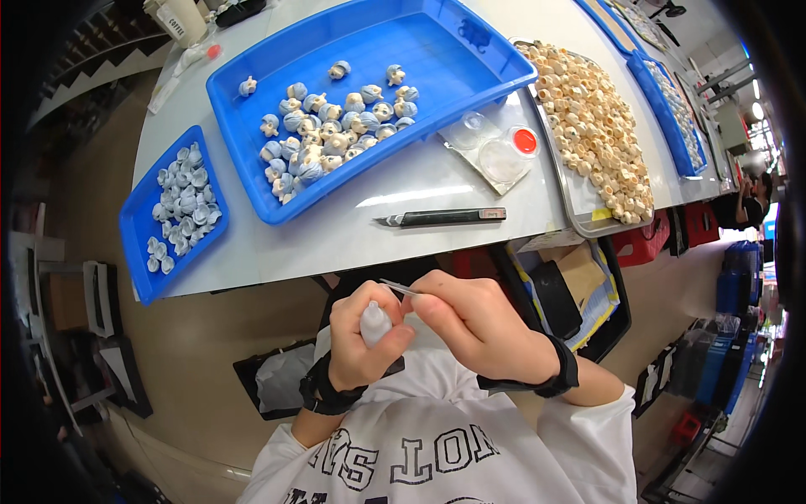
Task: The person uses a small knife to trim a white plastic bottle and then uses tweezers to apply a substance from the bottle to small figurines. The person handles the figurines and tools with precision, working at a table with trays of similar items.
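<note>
The left hand [348, 349] is wrapped round a small white bottle [375, 324], nozzle up; the right hand [483, 323] pinches a thin stick [398, 287] between thumb and forefinger; the two hands are close together, but whether they touch I cannot tell; both sit on the person's side of the big blue tray [437, 60], past the edge of the desk [302, 252]. The step in hand looks like fine work with bottle and stick; the next move would call for a steady bottle and a careful turn of the stick's tip, lest it slip; whether a small piece is hidden in the fingers I cannot tell. Doll heads [332, 144] lie inside the big blue tray; hair pieces [186, 202] fill a small tray [149, 283] to its left; cream pieces [596, 126] lie in a metal tray [581, 202] to its right; a knife [445, 217] lies on its near side.
</note>
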Motion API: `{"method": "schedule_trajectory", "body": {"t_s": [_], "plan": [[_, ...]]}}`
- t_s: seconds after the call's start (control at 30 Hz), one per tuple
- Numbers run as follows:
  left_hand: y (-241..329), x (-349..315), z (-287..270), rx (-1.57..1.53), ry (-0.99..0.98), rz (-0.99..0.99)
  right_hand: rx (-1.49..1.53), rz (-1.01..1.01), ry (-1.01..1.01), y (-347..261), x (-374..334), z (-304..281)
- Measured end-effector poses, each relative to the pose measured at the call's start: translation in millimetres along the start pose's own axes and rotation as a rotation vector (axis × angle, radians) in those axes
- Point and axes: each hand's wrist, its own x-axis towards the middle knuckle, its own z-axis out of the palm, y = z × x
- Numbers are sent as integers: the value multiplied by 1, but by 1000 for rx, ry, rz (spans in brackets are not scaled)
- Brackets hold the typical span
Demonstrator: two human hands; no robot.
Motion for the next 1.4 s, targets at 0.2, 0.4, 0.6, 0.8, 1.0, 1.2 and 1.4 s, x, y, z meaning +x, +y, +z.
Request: {"method": "schedule_trajectory", "body": {"t_s": [0.2,0.4,0.6,0.8,1.0,1.2,1.4], "plan": [[25,4,8,-45,-30,58,-192,-212,141,-11,-9,2],[42,-1,10,-190,-64,12,-305,-251,121,-26,-13,-1],[49,-3,11,-260,-74,-88,-274,-260,146,-30,-14,0],[48,2,9,-231,-87,-131,-305,-229,156,-28,-10,0],[36,3,5,-193,-117,-98,-302,-225,170,-24,-7,3],[24,1,18,-172,124,-13,-343,-194,199,-14,-2,6],[-11,-11,3,-38,132,-114,-446,9,305,21,5,1]]}}
